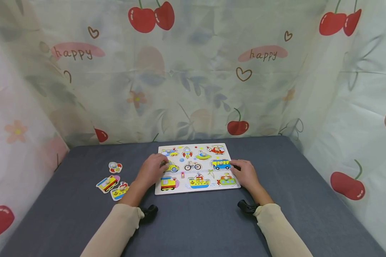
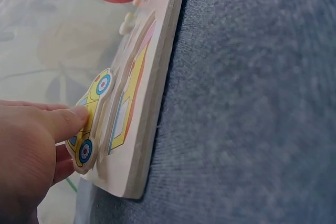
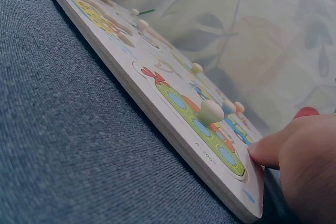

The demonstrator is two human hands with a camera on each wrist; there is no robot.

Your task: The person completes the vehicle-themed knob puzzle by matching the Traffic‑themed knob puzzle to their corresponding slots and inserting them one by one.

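Observation:
A wooden peg puzzle board (image 1: 193,174) with vehicle pictures lies on the table. At its left side my left hand (image 1: 152,168) pinches a yellow car piece (image 2: 90,121), thumb on the printed face. In the left wrist view the car is tilted against the board, beside the train recess (image 2: 128,103). My right hand (image 1: 246,173) rests at the board's right edge by the blue bus piece (image 1: 221,164), its thumb (image 3: 262,150) touching the board's border. A green submarine piece (image 3: 197,124) with a round knob sits in its recess close to that thumb.
Left of the board lie a loose airplane piece (image 1: 115,167), a train piece (image 1: 108,184) and a boat piece (image 1: 119,191), the last close to the left forearm. A printed curtain (image 1: 193,89) stands behind the dark table (image 1: 196,225) and along its sides.

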